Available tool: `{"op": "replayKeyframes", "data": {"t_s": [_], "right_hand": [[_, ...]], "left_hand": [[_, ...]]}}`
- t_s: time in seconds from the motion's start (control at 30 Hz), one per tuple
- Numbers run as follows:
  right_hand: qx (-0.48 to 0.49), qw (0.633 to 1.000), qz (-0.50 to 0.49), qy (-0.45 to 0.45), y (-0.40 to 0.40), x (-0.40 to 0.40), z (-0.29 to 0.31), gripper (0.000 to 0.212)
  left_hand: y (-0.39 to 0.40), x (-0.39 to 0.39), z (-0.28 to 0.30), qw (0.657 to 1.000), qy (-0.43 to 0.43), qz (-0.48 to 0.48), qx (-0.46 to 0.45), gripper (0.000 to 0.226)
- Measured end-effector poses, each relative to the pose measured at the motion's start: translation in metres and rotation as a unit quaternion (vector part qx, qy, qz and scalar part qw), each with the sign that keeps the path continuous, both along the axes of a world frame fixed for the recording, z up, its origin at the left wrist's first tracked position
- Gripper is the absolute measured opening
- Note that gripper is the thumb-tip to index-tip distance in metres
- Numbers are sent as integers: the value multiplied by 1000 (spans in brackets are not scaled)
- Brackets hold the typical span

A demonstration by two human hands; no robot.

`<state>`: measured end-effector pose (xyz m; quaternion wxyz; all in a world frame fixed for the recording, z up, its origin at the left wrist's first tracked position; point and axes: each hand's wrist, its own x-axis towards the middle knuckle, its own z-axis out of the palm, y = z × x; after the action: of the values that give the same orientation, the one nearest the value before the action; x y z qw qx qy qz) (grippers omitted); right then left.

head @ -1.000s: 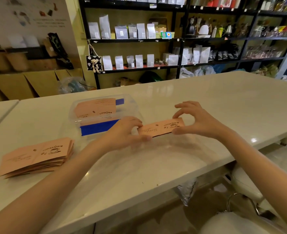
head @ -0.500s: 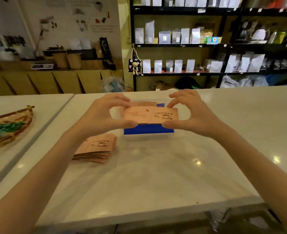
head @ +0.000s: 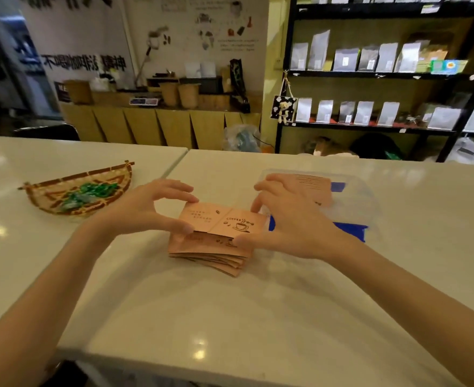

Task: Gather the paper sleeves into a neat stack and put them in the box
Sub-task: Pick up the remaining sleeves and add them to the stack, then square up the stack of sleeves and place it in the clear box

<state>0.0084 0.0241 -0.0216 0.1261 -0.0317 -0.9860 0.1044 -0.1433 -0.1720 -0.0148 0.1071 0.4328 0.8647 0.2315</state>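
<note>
The left hand [head: 146, 210] and the right hand [head: 291, 222] each pinch one short end of a single paper sleeve [head: 223, 222] between thumb and fingers, so both hands are closed on it. The sleeve hangs just above the stack of sleeves [head: 210, 251] that lies on the white counter [head: 230, 317], and it sits a little toward 12 o'clock from the stack's top piece. The lower sleeves fan out toward 5 o'clock, so the stack is not neat yet.

The clear plastic box [head: 350, 196] stands at 3 o'clock from the stack, just beside it, with some sleeves already inside.

To do this step well, I think the held sleeve should come down flat, with its edges matched to the top piece before the fingers let go. After that, both hands can press the long sides and the short ends together, to square the fanned lower pieces. Thin paper slides easily, so light and even pressure seems better than a hard squeeze.
</note>
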Motion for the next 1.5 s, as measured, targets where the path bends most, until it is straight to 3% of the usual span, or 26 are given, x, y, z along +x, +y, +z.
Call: {"op": "replayKeyframes", "data": {"t_s": [0.2,0.3,0.47,0.63,0.8,0.93,1.17,1.5], "right_hand": [[44,997,18,-63,-11,-12,-9,69],[51,993,33,-102,-9,-15,-9,69],[-69,989,85,-98,-5,-24,9,58],[-161,956,71,-235,-10,-51,13,67],[-103,936,43,-334,-9,-66,6,76],[-98,933,32,-344,-12,-70,5,75],[-165,927,23,-336,-12,-70,4,47],[-196,952,9,-237,-18,-38,4,49]], "left_hand": [[-11,-10,-15,998,-47,-10,-51,59],[-11,-11,-17,996,-55,-9,-67,73],[-8,-25,-9,991,-102,-20,-87,78],[13,-41,-1,970,-127,-52,-202,84],[36,-49,2,943,-128,-75,-298,61],[47,-51,2,930,-119,-86,-338,60],[57,-49,3,913,-121,-91,-379,61],[34,-17,6,956,-67,-88,-272,64]]}}
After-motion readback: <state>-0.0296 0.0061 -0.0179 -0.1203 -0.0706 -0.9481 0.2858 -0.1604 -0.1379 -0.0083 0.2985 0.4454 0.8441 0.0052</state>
